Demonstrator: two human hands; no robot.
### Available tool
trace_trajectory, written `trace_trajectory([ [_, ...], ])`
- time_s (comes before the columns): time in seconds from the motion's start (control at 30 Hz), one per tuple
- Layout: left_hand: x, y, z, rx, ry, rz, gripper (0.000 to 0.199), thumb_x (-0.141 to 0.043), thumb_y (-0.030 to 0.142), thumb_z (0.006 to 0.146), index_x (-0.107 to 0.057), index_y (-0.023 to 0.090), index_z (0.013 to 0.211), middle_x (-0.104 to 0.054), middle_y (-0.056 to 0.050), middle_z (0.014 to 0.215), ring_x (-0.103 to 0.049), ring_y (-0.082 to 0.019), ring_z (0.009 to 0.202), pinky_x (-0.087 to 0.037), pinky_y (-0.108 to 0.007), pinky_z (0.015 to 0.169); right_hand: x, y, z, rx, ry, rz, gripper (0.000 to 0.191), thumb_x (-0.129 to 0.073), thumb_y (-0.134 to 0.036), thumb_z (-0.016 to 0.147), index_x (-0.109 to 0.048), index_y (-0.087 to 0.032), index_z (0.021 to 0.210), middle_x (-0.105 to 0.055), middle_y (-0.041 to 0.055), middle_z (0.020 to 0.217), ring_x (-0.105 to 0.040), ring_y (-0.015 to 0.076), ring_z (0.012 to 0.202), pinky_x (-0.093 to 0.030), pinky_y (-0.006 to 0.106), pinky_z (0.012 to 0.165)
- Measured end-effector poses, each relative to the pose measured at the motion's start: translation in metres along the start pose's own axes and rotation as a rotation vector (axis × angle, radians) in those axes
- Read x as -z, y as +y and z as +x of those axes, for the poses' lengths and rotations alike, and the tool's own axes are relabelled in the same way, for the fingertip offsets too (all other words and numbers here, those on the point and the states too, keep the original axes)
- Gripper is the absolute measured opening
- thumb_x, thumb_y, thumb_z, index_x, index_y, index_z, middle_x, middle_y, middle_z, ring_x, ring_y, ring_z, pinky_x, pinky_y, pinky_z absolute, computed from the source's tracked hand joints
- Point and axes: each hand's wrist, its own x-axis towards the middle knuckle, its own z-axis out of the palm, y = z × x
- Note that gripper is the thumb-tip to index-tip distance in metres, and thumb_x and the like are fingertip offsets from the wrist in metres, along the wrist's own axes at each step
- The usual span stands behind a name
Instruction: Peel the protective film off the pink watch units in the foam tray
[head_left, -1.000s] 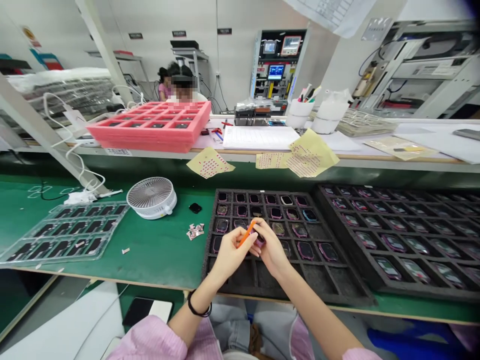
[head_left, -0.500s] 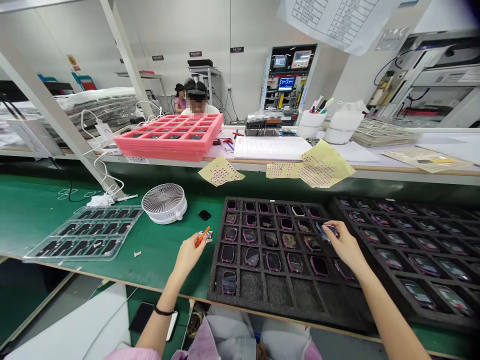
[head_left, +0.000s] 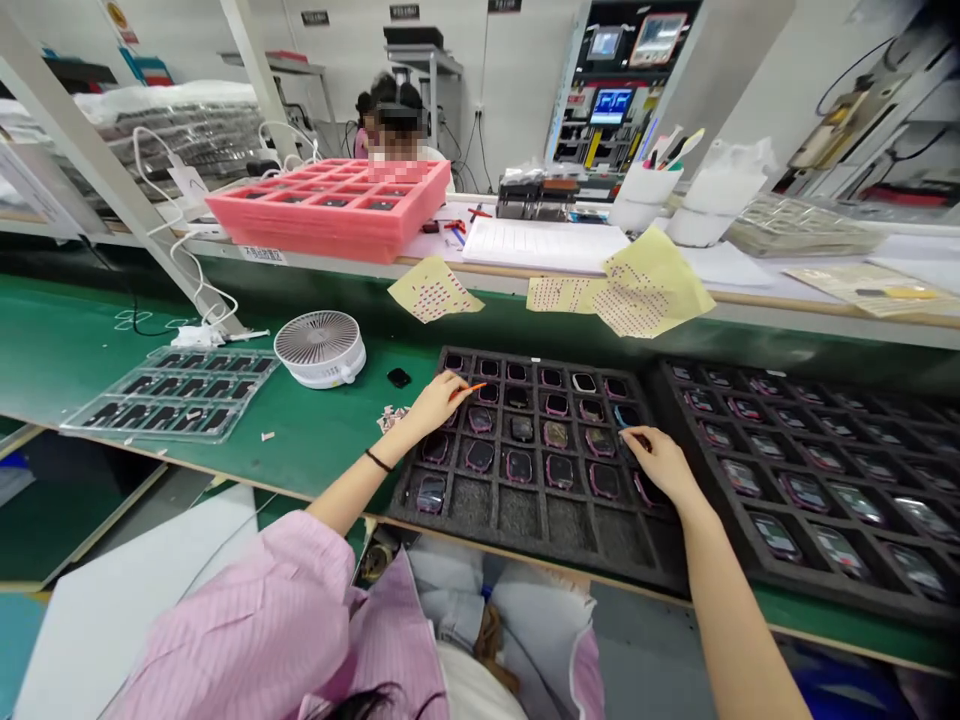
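Observation:
My left hand [head_left: 439, 402] is closed round a slim orange tool [head_left: 472, 390], whose tip points right over the left side of a black foam tray [head_left: 570, 522]. The tool's exact kind is not clear. My right hand [head_left: 661, 462] reaches over the tray's right column with thumb and fingertips pinched. Just beyond the fingertips, a watch body with a blue edge [head_left: 625, 414] lies in a compartment. Whether the pinch still holds anything is hidden. Watch bodies with dark screens and pinkish frames fill most compartments, such as one watch body [head_left: 430, 493] at front left.
A second black foam tray [head_left: 720, 500] of watches stands at right. Left are a white fan [head_left: 319, 350], a clear tray [head_left: 225, 425] of black parts, a loose dark piece [head_left: 399, 377] and paper scraps [head_left: 391, 417]. A pink foam tray [head_left: 330, 235] sits on the shelf, with a person behind.
My left hand has moved right with the orange tool, from the bench to above the tray. My right hand has lowered the blue-edged watch body into the right column. The view has tilted down.

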Motion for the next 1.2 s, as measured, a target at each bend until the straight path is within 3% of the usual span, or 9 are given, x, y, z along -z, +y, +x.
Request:
trace_trajectory([
  [0.1, 0.009, 0.008, -0.008, -0.030, -0.060, 0.077, 0.016, -0.052, 0.025, 0.088, -0.060, 0.016, 0.099, -0.059, -0.010, 0.111, -0.057, -0.022, 0.103, -0.045, -0.034, 0.089, 0.000, -0.006, -0.007, 0.101, 0.068, -0.077, 0.035, -0.043, -0.044, 0.082, -0.066, -0.017, 0.085, -0.065, 0.0137, 0.089, -0.057, 0.0293, 0.094, -0.041, 0.047, 0.088],
  [0.23, 0.035, 0.013, -0.045, -0.088, -0.392, 0.047, 0.013, -0.056, 0.020, 0.083, -0.060, 0.018, 0.095, -0.063, -0.006, 0.099, -0.060, -0.019, 0.092, -0.046, -0.030, 0.085, 0.006, -0.020, -0.027, 0.144, 0.195, -0.085, 0.037, -0.045, -0.043, 0.085, -0.063, -0.016, 0.102, -0.056, 0.0150, 0.100, -0.051, 0.0304, 0.104, -0.040, 0.048, 0.091],
  [0.3, 0.044, 0.013, -0.060, -0.096, -0.475, 0.071, 0.020, -0.059, 0.018, 0.079, -0.059, 0.018, 0.099, -0.063, -0.006, 0.104, -0.059, -0.020, 0.098, -0.044, -0.030, 0.089, 0.009, -0.031, -0.045, 0.172, 0.238, -0.048, 0.035, -0.045, -0.043, 0.087, -0.061, -0.018, 0.105, -0.053, 0.0143, 0.103, -0.050, 0.0293, 0.105, -0.040, 0.047, 0.093],
  [0.53, 0.045, 0.013, -0.055, -0.089, -0.586, 0.179, 0.039, -0.064, 0.016, 0.073, -0.055, 0.019, 0.110, -0.062, -0.008, 0.114, -0.058, -0.023, 0.107, -0.043, -0.031, 0.091, 0.008, -0.067, -0.125, 0.153, 0.349, -0.089, 0.038, -0.041, -0.042, 0.092, -0.058, -0.016, 0.114, -0.054, 0.0171, 0.113, -0.051, 0.0293, 0.107, -0.041, 0.045, 0.093],
  [0.73, 0.048, 0.024, -0.041, -0.168, -0.585, 0.220, 0.022, -0.062, 0.018, 0.068, -0.057, 0.018, 0.090, -0.060, -0.004, 0.090, -0.058, -0.018, 0.082, -0.044, -0.026, 0.072, -0.012, -0.075, -0.172, 0.128, 0.431, -0.269, 0.033, -0.036, -0.031, 0.096, -0.059, -0.019, 0.117, -0.061, 0.0129, 0.121, -0.055, 0.0271, 0.112, -0.034, 0.047, 0.100],
  [0.87, 0.046, 0.047, -0.031, -0.284, -0.542, 0.010, 0.022, -0.057, 0.019, 0.072, -0.055, 0.018, 0.093, -0.058, -0.004, 0.094, -0.055, -0.017, 0.084, -0.045, -0.025, 0.075, -0.026, -0.071, -0.186, 0.132, 0.498, -0.244, 0.035, -0.034, -0.025, 0.095, -0.061, -0.022, 0.117, -0.061, 0.0104, 0.124, -0.055, 0.0262, 0.114, -0.029, 0.052, 0.104],
  [0.97, 0.031, 0.058, -0.021, -0.362, -0.605, 0.046, 0.023, -0.058, 0.015, 0.070, -0.056, 0.018, 0.093, -0.058, -0.006, 0.098, -0.055, -0.019, 0.090, -0.044, -0.027, 0.080, -0.029, -0.070, -0.188, 0.125, 0.528, -0.238, 0.035, -0.034, -0.023, 0.095, -0.063, -0.020, 0.114, -0.062, 0.0110, 0.123, -0.056, 0.0253, 0.110, -0.030, 0.051, 0.104],
  [1.1, 0.010, 0.054, -0.013, -0.359, -0.715, 0.127, 0.034, -0.061, 0.011, 0.068, -0.058, 0.018, 0.101, -0.061, -0.006, 0.100, -0.058, -0.020, 0.092, -0.043, -0.026, 0.079, -0.029, -0.069, -0.188, 0.112, 0.504, -0.230, 0.035, -0.034, -0.023, 0.094, -0.064, -0.020, 0.112, -0.062, 0.0112, 0.124, -0.056, 0.0252, 0.108, -0.030, 0.052, 0.103],
  [1.2, 0.005, 0.047, -0.013, -0.343, -0.697, 0.135, 0.039, -0.062, 0.010, 0.067, -0.059, 0.019, 0.105, -0.062, -0.006, 0.101, -0.059, -0.020, 0.093, -0.043, -0.026, 0.079, -0.030, -0.067, -0.189, 0.106, 0.504, -0.225, 0.034, -0.035, -0.023, 0.094, -0.065, -0.020, 0.110, -0.062, 0.0110, 0.124, -0.056, 0.0251, 0.107, -0.030, 0.051, 0.103],
])
